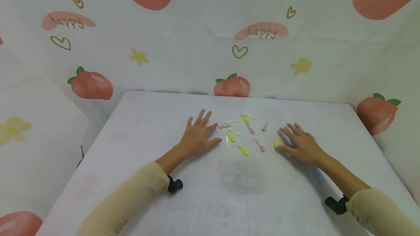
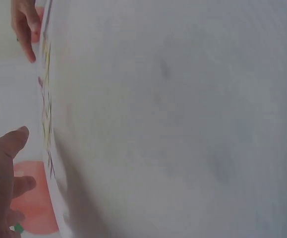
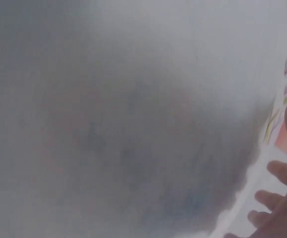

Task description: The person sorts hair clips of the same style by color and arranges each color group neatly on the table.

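A loose scatter of yellow, pink and white hair clips [image 1: 250, 128] lay on the table [image 1: 197, 199], about midway between its side edges and toward the far edge. Most lay singly at differing angles, which perhaps left each easy to pick up; at the back, a few sat almost end to end. The hands seemed set to frame the spread from either side, gripping nothing. The left hand [image 1: 198, 134] was open, fingers fanned toward the far edge, its index fingertip just beside a pink clip [image 1: 224, 126]. The right hand [image 1: 302, 144], also open, angled toward the far left corner, thumb beside a yellow clip [image 1: 276, 142]; whether they touched, I could not tell.
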{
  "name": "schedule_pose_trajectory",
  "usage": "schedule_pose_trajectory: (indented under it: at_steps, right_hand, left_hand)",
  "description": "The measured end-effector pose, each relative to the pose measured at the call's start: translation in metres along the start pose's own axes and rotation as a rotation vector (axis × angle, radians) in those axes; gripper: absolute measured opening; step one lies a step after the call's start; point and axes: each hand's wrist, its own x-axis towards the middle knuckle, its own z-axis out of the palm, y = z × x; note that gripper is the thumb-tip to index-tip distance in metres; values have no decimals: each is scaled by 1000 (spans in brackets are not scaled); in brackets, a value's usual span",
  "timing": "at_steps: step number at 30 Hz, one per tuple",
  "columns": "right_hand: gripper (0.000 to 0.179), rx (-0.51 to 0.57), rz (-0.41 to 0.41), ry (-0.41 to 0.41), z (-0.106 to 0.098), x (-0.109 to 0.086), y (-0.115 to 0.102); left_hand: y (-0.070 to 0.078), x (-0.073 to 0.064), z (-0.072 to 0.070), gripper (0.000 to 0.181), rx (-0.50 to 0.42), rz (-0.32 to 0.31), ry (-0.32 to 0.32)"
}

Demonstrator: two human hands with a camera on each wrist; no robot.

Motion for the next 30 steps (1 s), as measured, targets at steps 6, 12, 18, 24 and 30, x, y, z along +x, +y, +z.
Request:
schedule_pose_trajectory:
  at_steps: [6, 12, 18, 24, 30]
  right_hand:
    - [67, 106, -9, 18, 4, 2, -4]
    - [61, 167, 31, 25, 3, 5, -9]
    - [59, 175, 55, 41, 6, 7, -10]
    - [55, 170, 48, 67, 8, 8, -10]
    - [50, 160, 31, 88, 11, 8, -9]
  left_hand:
    - [18, 5, 7, 60, -120, -11, 9]
    - [29, 12, 14, 57, -209, -58, 28]
    - [36, 16, 17, 59, -229, -104, 11]
    - [40, 20, 20, 57, -208, -105, 1]
    - [40, 22, 19, 59, -228, -85, -11]
